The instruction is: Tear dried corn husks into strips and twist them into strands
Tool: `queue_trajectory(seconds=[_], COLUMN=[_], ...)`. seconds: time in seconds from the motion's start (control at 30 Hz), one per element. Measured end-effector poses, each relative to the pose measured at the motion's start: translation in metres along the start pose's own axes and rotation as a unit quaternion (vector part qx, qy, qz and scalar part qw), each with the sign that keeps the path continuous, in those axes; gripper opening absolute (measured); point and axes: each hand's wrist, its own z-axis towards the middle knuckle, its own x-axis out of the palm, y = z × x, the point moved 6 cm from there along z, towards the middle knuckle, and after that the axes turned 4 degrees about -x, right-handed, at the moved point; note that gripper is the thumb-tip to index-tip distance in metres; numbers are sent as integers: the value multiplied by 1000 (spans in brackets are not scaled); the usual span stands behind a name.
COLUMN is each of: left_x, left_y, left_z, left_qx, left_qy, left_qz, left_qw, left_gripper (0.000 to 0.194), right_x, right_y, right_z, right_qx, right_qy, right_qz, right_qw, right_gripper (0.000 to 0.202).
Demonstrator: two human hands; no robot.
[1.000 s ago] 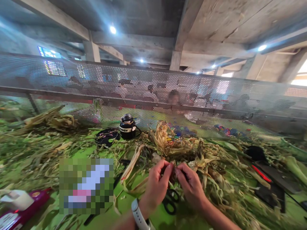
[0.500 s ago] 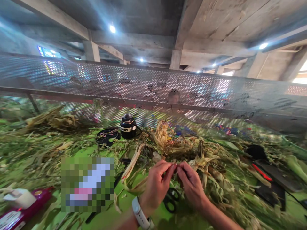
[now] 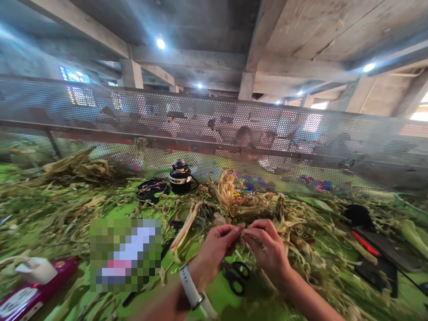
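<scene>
Concrete beams and small ceiling lamps fill the upper half of the frame, and below them a perforated metal screen (image 3: pixel 214 129) runs across the whole width. Under the screen lies the green counter (image 3: pixel 217 298), covered with dry corn husks (image 3: pixel 240 198) and leaves. At the lower centre the left hand (image 3: pixel 217 247) and the right hand (image 3: pixel 269 249) meet, fingertips almost touching. Both hands are closed narrow, and they pinch together a thin strip of husk (image 3: pixel 243 231) between thumb and fingers. The strip sits exactly between the two hands, a little above the counter, in front of the husk pile. Left wrist carries a white watch band (image 3: pixel 189 292). Just below the hands, black scissors (image 3: pixel 236 274) lie on the counter, near but not touched. In the upper centre-left of the counter stands a black jar (image 3: pixel 179 176), beside a black coiled strap (image 3: pixel 152 189). At the lower left corner lies a magenta tool (image 3: pixel 30 294) with a white part on it. At the right side dark flat things with a red line (image 3: pixel 366 243) rest among the leaves; what they are I cannot tell.
</scene>
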Motion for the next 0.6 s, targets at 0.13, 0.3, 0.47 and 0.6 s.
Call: queue_trajectory(seconds=[0.13, 0.3, 0.47, 0.6], left_x=[2, 5, 10, 16], left_y=[2, -1, -20, -29], left_z=[-2, -4, -20, -32], left_qx=[-10, 69, 257, 299], left_qy=[7, -11, -47, 13], left_qz=[-5, 81, 265, 336], left_qw=[1000, 994, 928, 893], left_gripper=[41, 34, 30, 19], right_x=[2, 1, 2, 1], right_y=[-4, -5, -3, -2], right_z=[-4, -6, -3, -1], right_qx=[-13, 32, 81, 101], right_qy=[12, -15, -14, -7], right_qz=[-24, -17, 7, 36], right_qw=[1000, 999, 997, 994], right_gripper=[11, 7, 9, 10])
